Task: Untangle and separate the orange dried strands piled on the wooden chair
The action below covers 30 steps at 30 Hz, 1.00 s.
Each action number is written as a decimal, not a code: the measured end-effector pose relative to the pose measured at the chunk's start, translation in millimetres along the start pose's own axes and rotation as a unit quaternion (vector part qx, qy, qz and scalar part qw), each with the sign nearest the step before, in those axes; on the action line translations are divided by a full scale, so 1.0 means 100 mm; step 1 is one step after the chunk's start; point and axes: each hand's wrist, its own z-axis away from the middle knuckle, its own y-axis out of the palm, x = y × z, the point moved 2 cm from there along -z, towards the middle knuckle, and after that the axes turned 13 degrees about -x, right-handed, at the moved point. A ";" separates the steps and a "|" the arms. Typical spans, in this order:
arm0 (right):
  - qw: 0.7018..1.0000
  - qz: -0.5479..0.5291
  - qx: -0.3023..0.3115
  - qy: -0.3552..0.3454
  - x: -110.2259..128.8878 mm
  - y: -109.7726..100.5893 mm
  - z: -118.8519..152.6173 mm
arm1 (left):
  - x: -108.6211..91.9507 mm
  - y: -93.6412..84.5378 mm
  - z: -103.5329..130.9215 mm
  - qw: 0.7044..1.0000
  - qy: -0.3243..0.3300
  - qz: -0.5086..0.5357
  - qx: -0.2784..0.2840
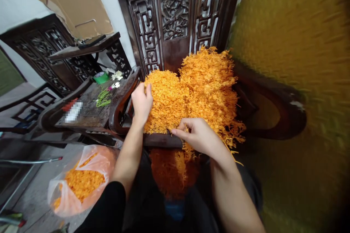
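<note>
A big heap of orange, frilly yarn-like strands (209,87) rests on a dark carved wooden chair (157,141), in a lower left mound and a taller right one. At the heap's left edge is my left hand (142,103), raised with its fingers curled together; what lies between the fingertips is too small to make out. My right hand (198,133) is closed in a pinch at the front of the seat, with an orange strand in its fingers. Part of the strand (180,164) dangles below that hand, over the seat's front edge.
On the floor at left sits a pinkish plastic bag (64,204) with orange pieces inside. A wooden side table (90,116) bears a green tape roll (101,77), green stems (103,97) and white flowers (117,75). A yellowish textured surface (295,62) stands close on the right.
</note>
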 end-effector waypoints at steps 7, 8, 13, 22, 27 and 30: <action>0.998 -0.026 -0.057 -0.009 -0.05 -0.26 -0.03 | 0.40 1.24 -0.92 0.990 -0.089 -0.039 0.102; 0.998 -0.027 -0.056 -0.007 -0.06 -0.27 -0.04 | 0.44 1.35 -0.94 0.986 -0.110 -0.044 0.120; 0.995 -0.056 -0.078 0.003 -0.13 -0.38 -0.05 | 0.54 1.60 -0.88 0.973 -0.167 -0.035 0.158; 0.940 -0.288 -0.182 0.032 -0.33 -0.46 -0.16 | 0.10 0.87 -0.87 0.997 -0.044 0.049 -0.037; 0.914 -0.351 -0.200 0.033 -0.33 -0.33 -0.23 | -0.50 -0.03 0.09 0.901 -0.079 0.256 0.340; 0.917 -0.350 -0.187 0.045 -0.30 -0.21 -0.24 | -0.68 -0.33 0.60 0.888 -0.023 0.220 0.404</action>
